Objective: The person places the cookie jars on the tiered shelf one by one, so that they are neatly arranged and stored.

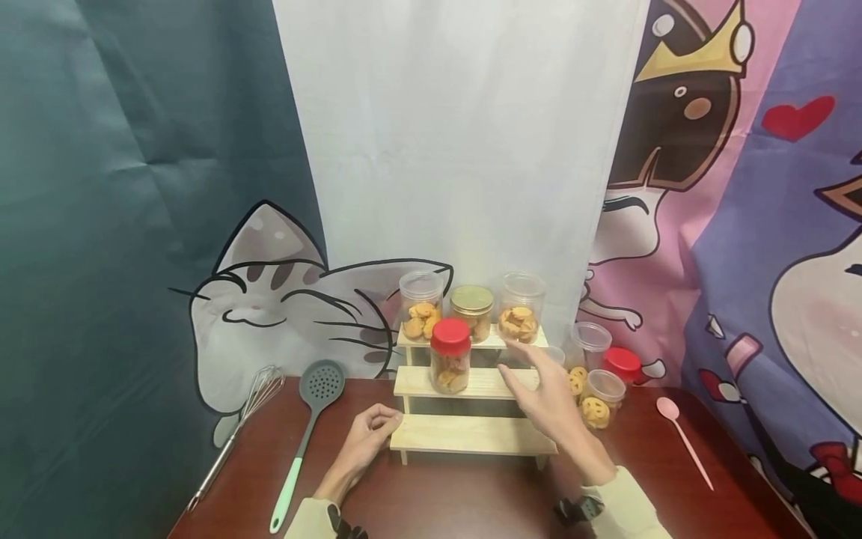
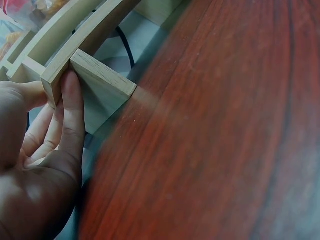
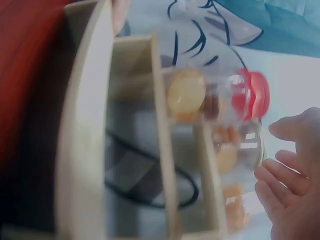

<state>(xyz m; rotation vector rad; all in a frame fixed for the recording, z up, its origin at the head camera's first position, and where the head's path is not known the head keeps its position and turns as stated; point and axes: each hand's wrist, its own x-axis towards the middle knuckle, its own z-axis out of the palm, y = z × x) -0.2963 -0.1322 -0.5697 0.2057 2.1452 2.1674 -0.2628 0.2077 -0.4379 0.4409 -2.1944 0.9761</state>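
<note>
The left hand (image 1: 367,438) pinches the left end of the lowest board of a pale, three-step wooden stand (image 1: 474,433), thumb against fingers, probably to steady it near the table's (image 1: 465,505) back edge. The right hand (image 1: 548,393), thumb and fingers apart and holding nothing, hovers by the stand's right end. A clear, rounded jar with a ribbed red lid (image 1: 450,358) stands upright on the middle step, left of centre. The top step carries a squat jar with a flat gold lid (image 1: 471,308) between two taller clear-lidded jars (image 1: 521,311) of golden biscuits; the stepped heights seem meant to keep each row visible. The boards are straight-grained, the reddish-brown table smooth. Clear see-through jars of round biscuits (image 1: 596,408) cluster right of the stand, towards the table's back right corner
</note>
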